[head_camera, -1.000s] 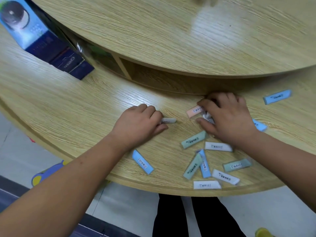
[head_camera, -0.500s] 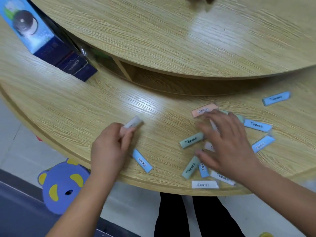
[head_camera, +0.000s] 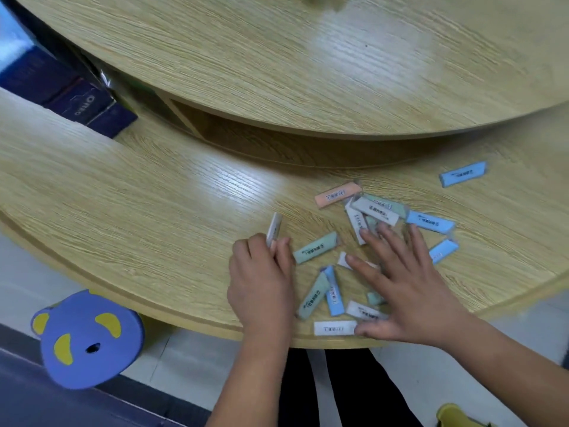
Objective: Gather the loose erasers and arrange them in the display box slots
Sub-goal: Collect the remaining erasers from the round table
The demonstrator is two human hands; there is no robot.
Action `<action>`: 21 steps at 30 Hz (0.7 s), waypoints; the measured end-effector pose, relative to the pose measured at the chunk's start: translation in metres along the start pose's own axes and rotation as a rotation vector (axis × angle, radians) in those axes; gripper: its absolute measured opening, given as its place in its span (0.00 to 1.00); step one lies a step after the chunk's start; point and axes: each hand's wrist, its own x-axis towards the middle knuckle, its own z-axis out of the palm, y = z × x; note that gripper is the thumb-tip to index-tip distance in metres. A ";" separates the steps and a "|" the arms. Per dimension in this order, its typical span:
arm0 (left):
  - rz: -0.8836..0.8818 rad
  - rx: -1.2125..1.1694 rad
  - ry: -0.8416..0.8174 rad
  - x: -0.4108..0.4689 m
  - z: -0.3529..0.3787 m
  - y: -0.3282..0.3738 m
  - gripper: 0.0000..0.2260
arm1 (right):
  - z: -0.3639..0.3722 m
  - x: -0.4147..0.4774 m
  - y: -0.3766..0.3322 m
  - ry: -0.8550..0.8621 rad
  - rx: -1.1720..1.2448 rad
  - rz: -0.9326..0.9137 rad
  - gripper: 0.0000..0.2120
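Erasers lie loose on the lower table (head_camera: pixel 138 192), most in a cluster by its near edge. Left hand (head_camera: pixel 261 285) pinches 1 pale eraser (head_camera: pixel 274 230) upright between thumb and fingers, at 9 o'clock from the green eraser (head_camera: pixel 315 248). Right hand (head_camera: pixel 403 288) is spread flat, fingers wide, resting over the cluster and gripping nothing. At 12 o'clock from it sits an orange eraser (head_camera: pixel 338 195); at 1 o'clock, well apart, a blue eraser (head_camera: pixel 463 174). White eraser (head_camera: pixel 335 328) touches the thumb near the edge
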 end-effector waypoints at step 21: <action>0.512 0.074 -0.242 -0.046 0.019 0.026 0.57 | -0.009 0.016 0.069 0.024 0.137 0.471 0.54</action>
